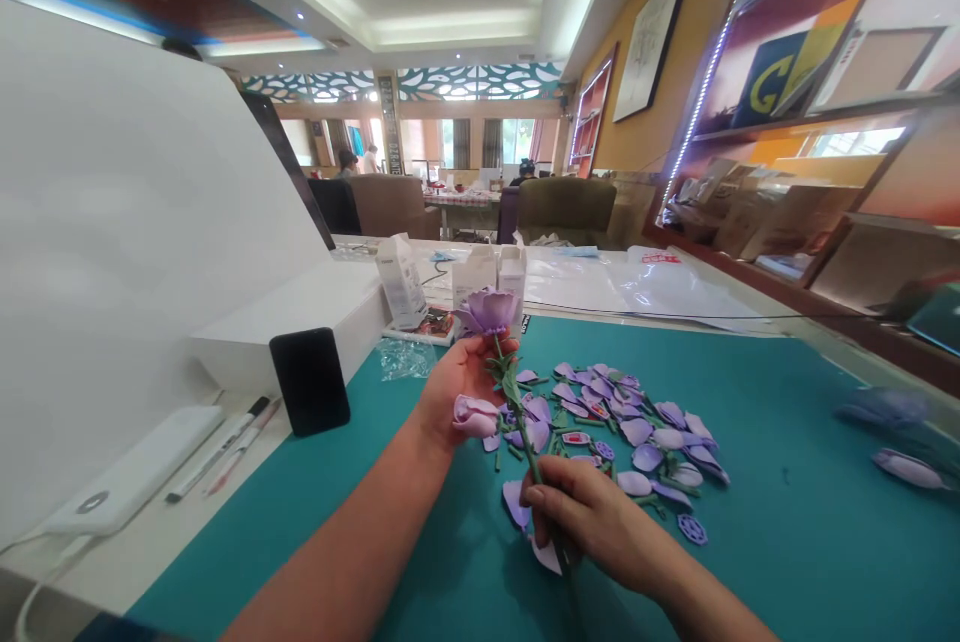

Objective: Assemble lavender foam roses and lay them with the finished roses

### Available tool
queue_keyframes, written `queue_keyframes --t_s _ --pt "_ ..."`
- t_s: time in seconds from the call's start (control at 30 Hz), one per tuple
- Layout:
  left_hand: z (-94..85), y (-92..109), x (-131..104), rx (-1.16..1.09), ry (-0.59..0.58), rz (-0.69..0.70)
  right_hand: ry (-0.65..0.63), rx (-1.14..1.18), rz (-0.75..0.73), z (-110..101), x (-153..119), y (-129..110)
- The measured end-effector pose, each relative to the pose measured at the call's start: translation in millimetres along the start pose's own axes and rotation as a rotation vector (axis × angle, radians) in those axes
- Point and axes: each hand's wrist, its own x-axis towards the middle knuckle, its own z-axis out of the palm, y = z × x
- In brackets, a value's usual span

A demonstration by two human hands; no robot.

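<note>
A purple artificial flower (491, 309) with a green stem stands tilted between my hands, its bloom at the top. My left hand (465, 372) is curled around the upper stem just below the bloom, with some fingers hidden behind it. A smaller pink-purple bud (475, 416) hangs by my left wrist. Lower down, my right hand (581, 517) grips the green stem (529, 442) between thumb and fingers. Loose purple petals (636, 432) and short green stem pieces lie heaped beyond my right hand. A purple wheel-shaped piece (691, 529) lies at the near edge of the heap.
A teal mat (765, 422) covers the table. On the left are a black phone-like slab (310, 382), a marker (217, 450) and a white power strip (135, 472). White boxes (401, 282) and clear plastic stand behind. More flower parts (909, 468) lie far right.
</note>
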Motion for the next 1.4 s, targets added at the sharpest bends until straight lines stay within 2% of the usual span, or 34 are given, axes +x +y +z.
queue_keyframes --t_s 0.33,0.63,1.0,1.4 --pt "30.7 -3.3 -24.8 0.025 -0.09 0.024 -0.124 0.144 -0.153 1.1 -10.5 -0.2" --pt "45.8 -11.7 -29.1 0.047 -0.129 0.022 -0.15 0.204 -0.203 -0.9 -17.2 4.7" --pt "57.9 -21.9 -24.5 0.032 0.006 0.106 -0.123 0.222 -0.25 -0.9 -12.1 14.4" --pt "61.5 -28.0 -19.9 0.061 0.025 0.106 -0.13 0.243 -0.247 -2.7 -13.7 16.1"
